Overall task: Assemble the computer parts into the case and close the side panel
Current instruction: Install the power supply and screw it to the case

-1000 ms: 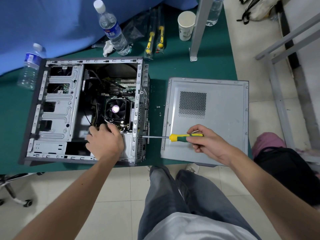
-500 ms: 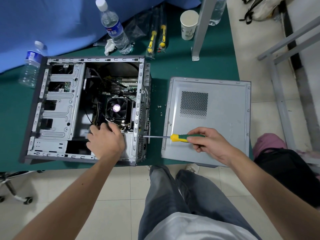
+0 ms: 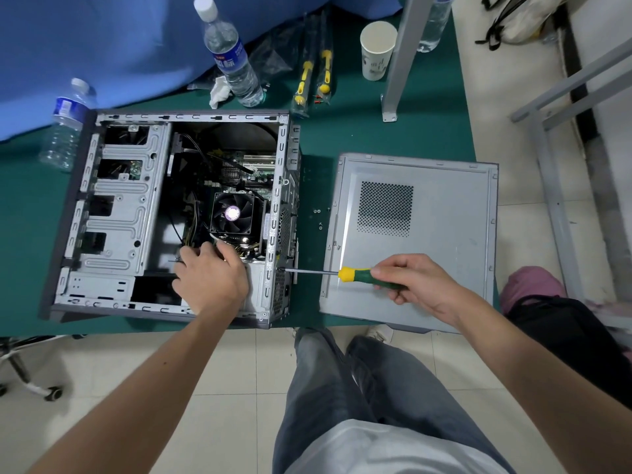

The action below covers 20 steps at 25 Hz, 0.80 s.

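Observation:
An open grey computer case (image 3: 116,206) lies on its side on the green table, with a motherboard and black CPU fan (image 3: 233,213) inside. My left hand (image 3: 208,278) rests on the power supply (image 3: 256,285) at the case's near right corner, fingers curled over its far edge. My right hand (image 3: 415,280) grips a green and yellow screwdriver (image 3: 355,276); its shaft lies level and its tip touches the case's rear wall (image 3: 282,268). The grey side panel (image 3: 441,241) lies flat to the right of the case, under my right hand.
Several small screws (image 3: 318,218) lie between case and panel. Behind stand two water bottles (image 3: 232,59) (image 3: 65,124), a paper cup (image 3: 376,51), bagged screwdrivers (image 3: 313,77) and a metal post (image 3: 400,59). A chair base (image 3: 30,378) sits below left, a black bag (image 3: 574,340) at right.
Both hands hold about the same places; the screwdriver stays at the rear wall. The view has shifted slightly.

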Tool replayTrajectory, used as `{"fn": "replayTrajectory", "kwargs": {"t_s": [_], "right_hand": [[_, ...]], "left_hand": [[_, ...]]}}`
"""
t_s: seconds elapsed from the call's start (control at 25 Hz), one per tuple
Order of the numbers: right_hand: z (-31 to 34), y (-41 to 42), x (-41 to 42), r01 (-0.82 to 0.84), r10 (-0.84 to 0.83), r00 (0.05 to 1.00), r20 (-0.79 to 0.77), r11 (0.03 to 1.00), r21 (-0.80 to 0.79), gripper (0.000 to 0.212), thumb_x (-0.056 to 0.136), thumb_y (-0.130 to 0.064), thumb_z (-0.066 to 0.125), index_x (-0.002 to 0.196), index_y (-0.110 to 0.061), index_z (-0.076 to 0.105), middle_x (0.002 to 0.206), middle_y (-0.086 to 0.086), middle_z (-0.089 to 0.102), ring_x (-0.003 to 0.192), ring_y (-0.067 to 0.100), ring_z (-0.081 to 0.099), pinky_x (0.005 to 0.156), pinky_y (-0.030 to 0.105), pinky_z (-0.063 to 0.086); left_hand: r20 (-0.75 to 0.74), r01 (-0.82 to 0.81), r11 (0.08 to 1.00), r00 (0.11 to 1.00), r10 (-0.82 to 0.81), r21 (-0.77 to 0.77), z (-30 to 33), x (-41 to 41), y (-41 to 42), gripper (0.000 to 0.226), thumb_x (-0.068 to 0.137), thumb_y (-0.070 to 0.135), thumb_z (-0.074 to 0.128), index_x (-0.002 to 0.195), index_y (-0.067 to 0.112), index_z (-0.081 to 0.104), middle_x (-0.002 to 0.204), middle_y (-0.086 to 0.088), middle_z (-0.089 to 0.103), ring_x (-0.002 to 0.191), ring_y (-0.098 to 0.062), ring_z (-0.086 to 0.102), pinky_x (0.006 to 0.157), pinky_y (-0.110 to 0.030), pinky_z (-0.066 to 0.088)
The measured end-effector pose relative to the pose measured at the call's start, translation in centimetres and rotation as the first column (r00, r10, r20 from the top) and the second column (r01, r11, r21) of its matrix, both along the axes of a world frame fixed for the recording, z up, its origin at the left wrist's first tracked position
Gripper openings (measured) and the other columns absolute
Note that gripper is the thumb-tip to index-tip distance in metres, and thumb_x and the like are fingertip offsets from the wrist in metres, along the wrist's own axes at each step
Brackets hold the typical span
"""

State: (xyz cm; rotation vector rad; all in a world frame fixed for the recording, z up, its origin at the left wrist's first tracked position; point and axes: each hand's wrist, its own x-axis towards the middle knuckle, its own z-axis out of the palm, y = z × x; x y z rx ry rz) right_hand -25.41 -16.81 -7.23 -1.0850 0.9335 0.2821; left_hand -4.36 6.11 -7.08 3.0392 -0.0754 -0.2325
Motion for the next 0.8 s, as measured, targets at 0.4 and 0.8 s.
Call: {"fn": "replayTrajectory", "kwargs": {"t_s": [0.4, 0.8], "right_hand": [[0.3, 0.5, -0.5, 0.005, -0.005, 0.999, 0.04, 1.0, 0.001, 0.015, 0.082, -0.002, 0.074, 0.096, -0.007, 0.068, 0.078, 0.007, 0.061, 0.057, 0.013, 0.053, 0.057, 0.025, 0.048], [0.2, 0.8, -0.2, -0.033, 0.036, 0.999, -0.026, 0.995, 0.096, 0.024, 0.093, -0.03, 0.065, 0.093, -0.006, 0.068, 0.07, 0.008, 0.062, 0.052, 0.012, 0.045, 0.047, 0.02, 0.04]], "left_hand": [[0.002, 0.0, 1.0, 1.0, 0.0, -0.002, 0.1, -0.1, -0.1, 0.053, 0.1, 0.04, 0.027, 0.11, 0.002, 0.063, 0.116, -0.022, 0.05, 0.106, -0.042, 0.047, 0.086, -0.05, 0.037], [-0.002, 0.002, 1.0, 1.0, -0.002, 0.002, 0.2, -0.1, -0.1, 0.053, 0.1, 0.04, 0.026, 0.11, 0.001, 0.062, 0.117, -0.022, 0.049, 0.106, -0.041, 0.046, 0.087, -0.05, 0.036]]}}
